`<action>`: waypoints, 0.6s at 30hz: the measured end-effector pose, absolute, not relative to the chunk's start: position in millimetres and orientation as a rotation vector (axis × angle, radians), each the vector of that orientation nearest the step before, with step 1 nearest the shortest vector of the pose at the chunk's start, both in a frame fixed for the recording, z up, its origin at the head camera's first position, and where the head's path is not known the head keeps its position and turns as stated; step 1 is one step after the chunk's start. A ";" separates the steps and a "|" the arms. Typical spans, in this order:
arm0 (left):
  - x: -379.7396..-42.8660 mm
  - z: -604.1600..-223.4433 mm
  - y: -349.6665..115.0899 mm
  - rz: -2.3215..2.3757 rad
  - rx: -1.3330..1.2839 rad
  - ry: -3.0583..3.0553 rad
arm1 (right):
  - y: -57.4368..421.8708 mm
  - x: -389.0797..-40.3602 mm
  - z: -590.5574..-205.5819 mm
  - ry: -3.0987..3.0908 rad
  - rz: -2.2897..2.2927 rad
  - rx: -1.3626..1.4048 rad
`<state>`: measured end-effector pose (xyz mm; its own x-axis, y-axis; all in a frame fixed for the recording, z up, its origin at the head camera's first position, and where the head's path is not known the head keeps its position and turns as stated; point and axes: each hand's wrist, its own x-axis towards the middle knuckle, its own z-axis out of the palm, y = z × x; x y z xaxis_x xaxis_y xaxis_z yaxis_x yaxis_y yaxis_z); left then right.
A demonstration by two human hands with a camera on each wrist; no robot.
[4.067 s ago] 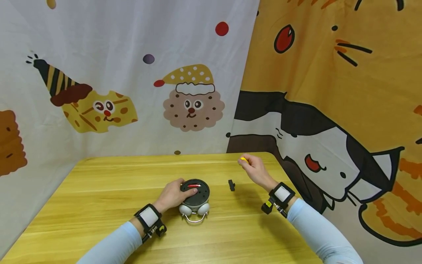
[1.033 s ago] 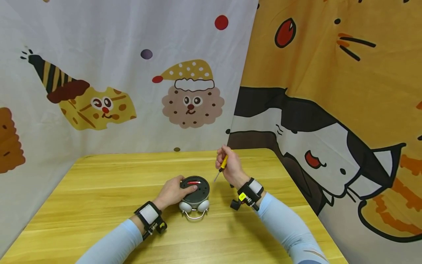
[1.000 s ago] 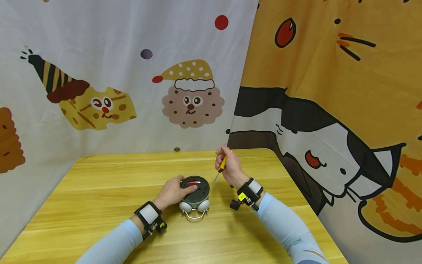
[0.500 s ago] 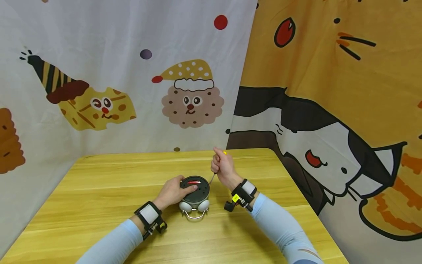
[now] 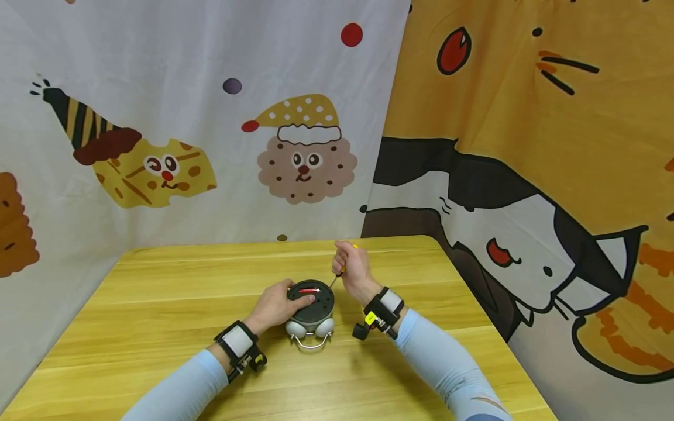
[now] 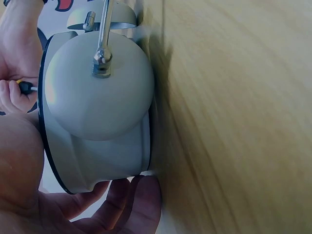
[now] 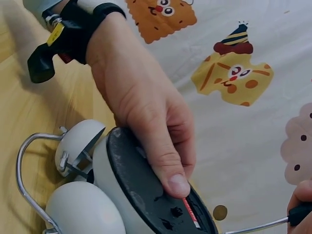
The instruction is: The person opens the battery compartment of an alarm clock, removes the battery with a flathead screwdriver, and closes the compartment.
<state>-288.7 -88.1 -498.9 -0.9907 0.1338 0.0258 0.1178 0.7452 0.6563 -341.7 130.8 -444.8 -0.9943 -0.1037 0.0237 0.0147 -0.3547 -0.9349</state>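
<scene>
A twin-bell alarm clock (image 5: 304, 314) lies face down on the table, its bells and wire handle toward me. My left hand (image 5: 275, 307) grips its left side, thumb across the black back and fingers underneath along the casing (image 6: 105, 158). In the back, a slot shows a red battery (image 7: 191, 213), partly under the thumb in the right wrist view. My right hand (image 5: 354, 272) curls round a screwdriver (image 7: 298, 213) with a yellow and black handle. The thin metal shaft (image 5: 333, 282) slants down to the clock's far right rim, its tip right at the edge.
The yellow wood-grain table (image 5: 174, 304) extends around the clock on all sides. Behind it hangs a printed curtain (image 5: 210, 47) with cartoon figures. Camera straps sit on both wrists, the right wrist camera (image 5: 361, 331) low over the table.
My right hand has come left with the screwdriver, bringing its tip to the clock's rim. A small black piece, earlier visible on the table, is now hidden behind that hand. The left hand keeps its hold.
</scene>
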 end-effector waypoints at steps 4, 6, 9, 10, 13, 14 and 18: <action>-288.6 -498.7 -88.4 1.101 0.206 2.907 | 127.0 -340.0 -447.4 1.753 -2.513 -0.180; -288.9 -498.5 -88.6 1.102 0.205 2.909 | 125.3 -339.7 -449.4 1.765 -2.504 -0.220; -289.1 -498.3 -88.7 1.104 0.202 2.910 | 123.2 -340.4 -453.4 1.768 -2.499 -0.275; -289.1 -498.4 -88.7 1.105 0.201 2.908 | 122.7 -340.8 -454.8 1.769 -2.496 -0.287; -289.1 -498.4 -88.5 1.112 0.201 2.901 | 121.4 -342.8 -458.8 1.765 -2.495 -0.309; -289.1 -498.5 -88.4 1.115 0.200 2.898 | 121.0 -343.2 -459.7 1.768 -2.493 -0.306; -289.2 -498.7 -88.4 1.113 0.197 2.897 | 119.4 -344.5 -462.3 1.783 -2.502 -0.291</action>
